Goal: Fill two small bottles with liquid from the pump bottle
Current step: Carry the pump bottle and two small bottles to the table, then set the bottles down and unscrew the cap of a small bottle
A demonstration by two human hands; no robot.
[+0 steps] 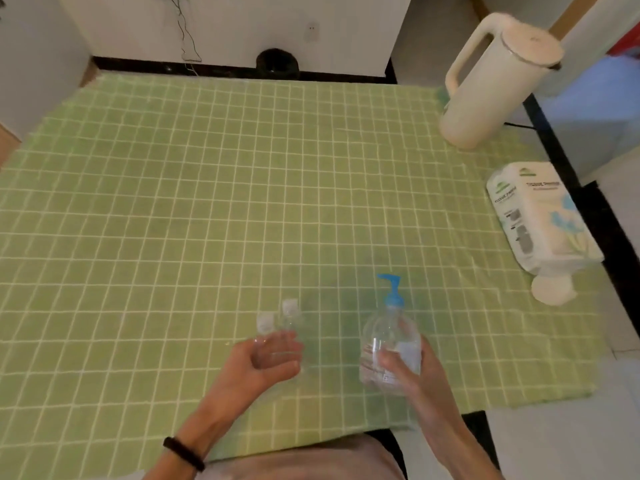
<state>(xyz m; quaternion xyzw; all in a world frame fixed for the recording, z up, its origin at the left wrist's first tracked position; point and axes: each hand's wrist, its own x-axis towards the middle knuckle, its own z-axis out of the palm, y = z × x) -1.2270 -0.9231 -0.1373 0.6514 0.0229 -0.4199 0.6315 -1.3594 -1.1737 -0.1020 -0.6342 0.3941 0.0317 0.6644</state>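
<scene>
At the bottom, left of centre, I see a black wristband [183,453] on the left forearm. Above it the left hand [273,358] lies palm up over the green checked cloth [207,202], its fingers and thumb curled round the lower bodies of the small bottles [266,322]. The two clear bottles sit side by side, white caps pointing toward the top of the frame. They are too blurred for me to tell whether they touch the cloth.

Just right of centre, the right hand [408,372] is wrapped around the lower half of the clear pump bottle [384,330], fingers clamped on its front. The bottle tilts slightly, and its blue pump head [391,289] has the nozzle turned left.

In the upper right stands a cream jug [498,81] with a lid and handle. Below it, at the right edge, lies a tissue pack [540,216], with a small white round object [552,289] just beneath.
</scene>
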